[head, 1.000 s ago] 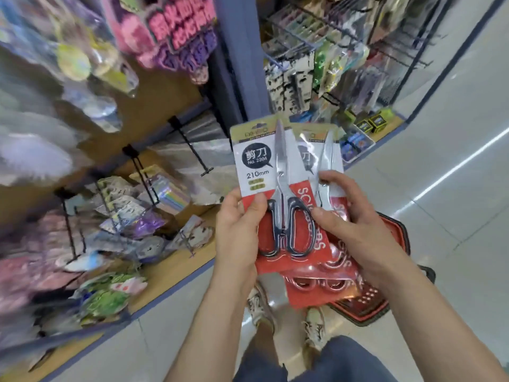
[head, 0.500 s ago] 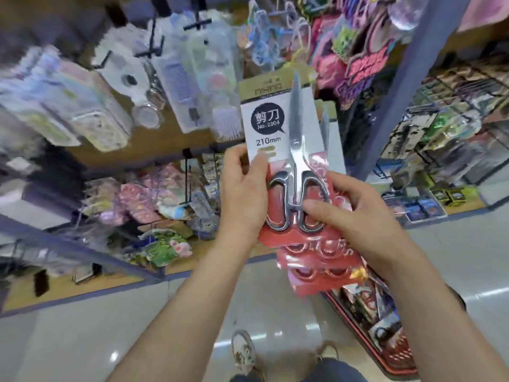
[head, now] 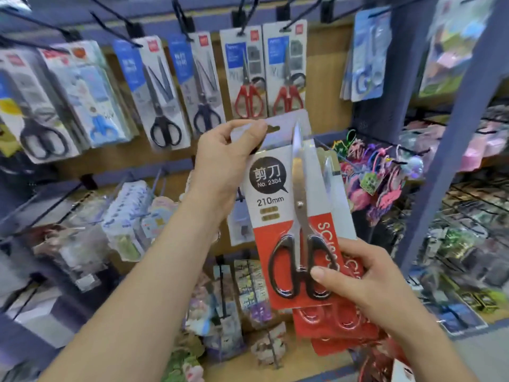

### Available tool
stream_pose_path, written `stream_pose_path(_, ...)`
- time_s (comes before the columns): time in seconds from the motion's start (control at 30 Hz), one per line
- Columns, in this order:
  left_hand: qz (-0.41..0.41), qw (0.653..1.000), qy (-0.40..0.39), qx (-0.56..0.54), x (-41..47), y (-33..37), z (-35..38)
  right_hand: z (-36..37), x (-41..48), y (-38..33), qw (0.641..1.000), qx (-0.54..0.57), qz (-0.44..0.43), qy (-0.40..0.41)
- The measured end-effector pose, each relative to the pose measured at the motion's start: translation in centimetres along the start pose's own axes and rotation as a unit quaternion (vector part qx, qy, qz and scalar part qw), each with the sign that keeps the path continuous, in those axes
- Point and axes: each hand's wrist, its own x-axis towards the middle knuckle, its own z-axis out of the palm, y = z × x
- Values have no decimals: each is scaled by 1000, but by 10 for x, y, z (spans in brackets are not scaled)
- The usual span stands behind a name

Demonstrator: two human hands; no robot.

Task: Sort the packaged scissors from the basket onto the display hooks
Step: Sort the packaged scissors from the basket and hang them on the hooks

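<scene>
I hold a stack of packaged scissors (head: 278,213), red and white cards marked 210mm, upright in front of the shelf. My left hand (head: 223,161) pinches the top of the front card beside its hang slot. Lower down, my right hand (head: 358,282) grips the bottom of the stack, thumb across the black handles. Several more red cards (head: 336,323) fan out beneath the front one. Display hooks (head: 292,20) above carry other scissor packs (head: 245,75). The basket is barely visible at the bottom right corner.
A blue shelf upright (head: 451,133) stands to the right of the stack. Black-handled scissor packs (head: 162,95) hang at upper left. Hair ties and trinkets (head: 371,172) hang just right of my hands. Small packaged goods fill the lower shelves.
The view has swung up to the row of hooks with hanging scissors. My left hand moved from the card's side to its top edge; my right hand slid down to the bottom.
</scene>
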Motion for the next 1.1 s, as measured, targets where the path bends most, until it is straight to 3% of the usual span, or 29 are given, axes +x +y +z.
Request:
stream_pose_path(0.17, 11, 995, -66, -80, 28, 37, 18, -7, 33, -13, 997, 7, -45, 59)
stream_pose_path(0.4, 46, 997, 4, -65, 71, 64, 71, -30, 96, -29, 984, 47, -50, 166)
stream_pose_path(0.57, 80, 996, 31, 8, 100, 76, 102, -48, 128, -40, 985, 83, -53, 144)
stream_pose_path(0.9, 54, 998, 23, 29, 140, 66, 141, -97, 170, -31, 991, 85, -78, 72)
stream_pose_path(1.1, 111, 991, 19, 74, 149, 62, 169, -110, 178, -25, 990, 110, -67, 65)
